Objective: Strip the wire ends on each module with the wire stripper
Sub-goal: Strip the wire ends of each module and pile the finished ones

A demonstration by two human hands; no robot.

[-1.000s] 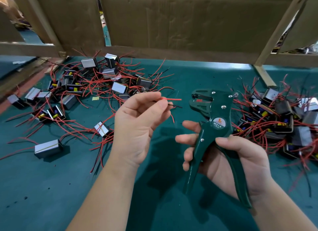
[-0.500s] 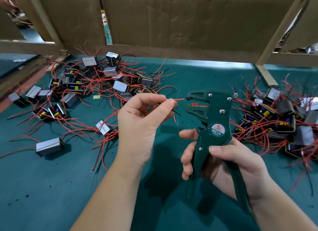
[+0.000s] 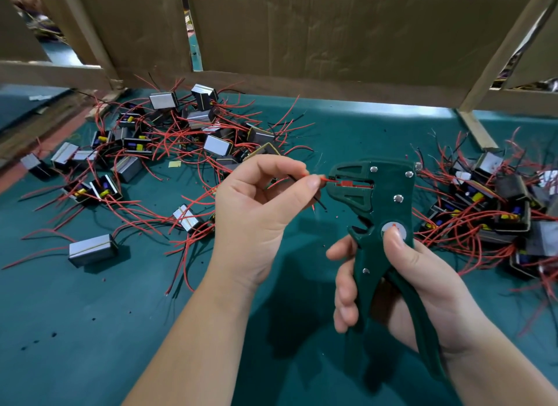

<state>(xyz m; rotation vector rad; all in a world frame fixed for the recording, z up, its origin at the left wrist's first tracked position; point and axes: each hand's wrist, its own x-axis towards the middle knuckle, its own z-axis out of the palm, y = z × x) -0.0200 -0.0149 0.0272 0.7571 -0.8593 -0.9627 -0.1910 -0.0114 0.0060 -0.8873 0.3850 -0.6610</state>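
Your right hand [image 3: 422,287] curls its fingers round the handles of the green wire stripper [image 3: 382,200], thumb on the round sticker, so one squeeze will make it bite. Your left hand [image 3: 256,215] pinches a red wire [image 3: 325,179] between thumb and finger, close to the tip. I think that keeps the tip stiff as it goes into the tool's mouth. That wire's module is hidden.

A brown cardboard wall [image 3: 332,37] stands along the far edge of the green bench [image 3: 90,330]. Many modules [image 3: 217,145] lie in a heap near the far left corner, with a second pile [image 3: 498,212] by the right edge.
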